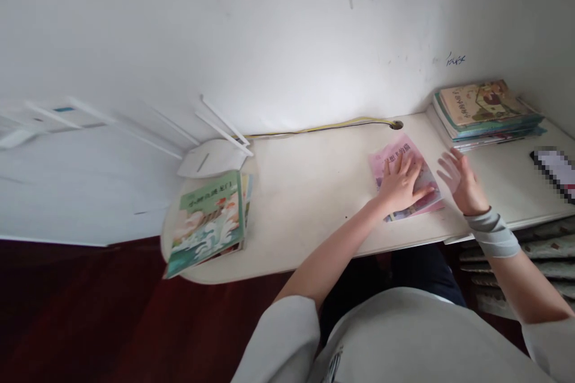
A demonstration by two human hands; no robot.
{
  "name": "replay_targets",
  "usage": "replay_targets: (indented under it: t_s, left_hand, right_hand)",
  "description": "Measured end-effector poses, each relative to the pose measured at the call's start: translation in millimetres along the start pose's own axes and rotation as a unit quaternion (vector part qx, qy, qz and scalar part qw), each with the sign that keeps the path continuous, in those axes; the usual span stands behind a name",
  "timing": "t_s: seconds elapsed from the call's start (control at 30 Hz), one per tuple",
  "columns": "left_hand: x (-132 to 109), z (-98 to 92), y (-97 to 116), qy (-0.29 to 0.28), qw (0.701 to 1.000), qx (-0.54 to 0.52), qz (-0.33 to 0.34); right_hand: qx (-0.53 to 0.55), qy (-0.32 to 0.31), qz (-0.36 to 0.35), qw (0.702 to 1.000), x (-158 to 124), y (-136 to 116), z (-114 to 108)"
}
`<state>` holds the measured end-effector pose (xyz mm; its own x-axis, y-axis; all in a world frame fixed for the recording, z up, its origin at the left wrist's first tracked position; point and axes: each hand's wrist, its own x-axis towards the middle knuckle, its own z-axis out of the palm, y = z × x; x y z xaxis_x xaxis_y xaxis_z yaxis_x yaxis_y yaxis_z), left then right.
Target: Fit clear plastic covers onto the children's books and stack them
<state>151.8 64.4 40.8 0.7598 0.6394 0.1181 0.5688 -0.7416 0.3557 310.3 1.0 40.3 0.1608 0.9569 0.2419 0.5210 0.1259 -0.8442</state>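
Left hand (401, 184) lies flat on pink book (399, 146), fingers spread; right hand (460, 182) hovers beside, fingers apart. Lifting needs an edge grip.

You can read little for certain. On the pink book (399, 149) at centre right of the frame, dark pink Chinese characters run along the cover's top; your left hand (401, 184) covers some, and the last look like "的猫". The green book (209, 221) at lower left carries a Chinese title, too blurred to read. So does the topmost book (483, 102) at upper right. On the wall (269, 42) just above it stands a small blue scribble (455, 60), illegible.
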Motion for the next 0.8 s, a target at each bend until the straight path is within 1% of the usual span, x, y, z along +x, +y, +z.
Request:
replay_targets:
  t_s: [0.03, 0.07, 0.1, 0.17, 0.2, 0.23, 0.3, 0.33, 0.37, 0.4, 0.47, 0.53, 0.6, 0.63, 0.7, 0.77, 0.8]
  left_hand:
    - [1, 0.3, -4, -0.017, 1.0, 0.004, 0.007]
    - [1, -0.1, -9, -0.027, 1.0, 0.005, 0.016]
    - [3, -1.3, -13, -0.022, 1.0, 0.006, 0.019]
    - [8, -5.6, -24, 0.023, 1.0, 0.014, -0.001]
    - [11, -8.2, -31, 0.042, 0.999, 0.02, -0.02]
    - [16, -10.6, -38, 0.05, 0.998, 0.024, -0.04]
    - [24, -14.0, -52, 0.042, 0.996, 0.025, -0.079]
    - [28, -15.0, -58, 0.035, 0.994, 0.021, -0.099]
    - [31, -15.6, -64, 0.032, 0.992, 0.017, -0.119]
    - [33, -16.3, -69, 0.033, 0.99, 0.016, -0.136]
    - [32, -19.0, -77, 0.042, 0.985, 0.035, -0.161]
    - [23, -25.0, -83, 0.048, 0.981, 0.074, -0.174]
    - [4, -34.2, -89, 0.042, 0.975, 0.097, -0.193]
    - [-8, -39.5, -91, 0.033, 0.973, 0.09, -0.21]
    - [-37, -50.3, -97, -0.006, 0.969, 0.023, -0.245]
    - [-67, -59.1, -101, -0.058, 0.958, -0.111, -0.258]
    - [-80, -62.1, -102, -0.066, 0.949, -0.172, -0.256]
  right_hand:
    - [0.023, 0.03, 0.005, 0.999, 0, -2, -6]
    - [0.022, 0.047, -0.005, 0.999, 0, -5, -10]
    - [-0.012, 0.052, -0.028, 0.998, -1, -9, -14]
    - [-0.133, 0.051, -0.078, 0.987, -4, -18, -17]
    - [-0.203, 0.043, -0.095, 0.974, -5, -21, -18]
    - [-0.265, 0.026, -0.105, 0.958, -6, -22, -19]
    - [-0.341, -0.028, -0.106, 0.934, -8, -21, -21]
    - [-0.355, -0.05, -0.102, 0.928, -9, -19, -23]
    - [-0.357, -0.058, -0.096, 0.927, -11, -16, -24]
    - [-0.35, -0.053, -0.088, 0.931, -13, -13, -26]
    - [-0.311, -0.021, -0.068, 0.948, -17, -10, -27]
    - [-0.249, 0.006, -0.045, 0.968, -22, -8, -23]
    - [-0.194, 0.028, -0.025, 0.98, -26, -4, -15]
    - [-0.178, 0.04, -0.016, 0.983, -27, -2, -11]
    - [-0.166, 0.059, 0.003, 0.984, -24, 7, -2]
    - [-0.159, 0.056, 0.037, 0.985, -16, 17, 4]
    - [-0.15, 0.048, 0.057, 0.986, -11, 21, 6]
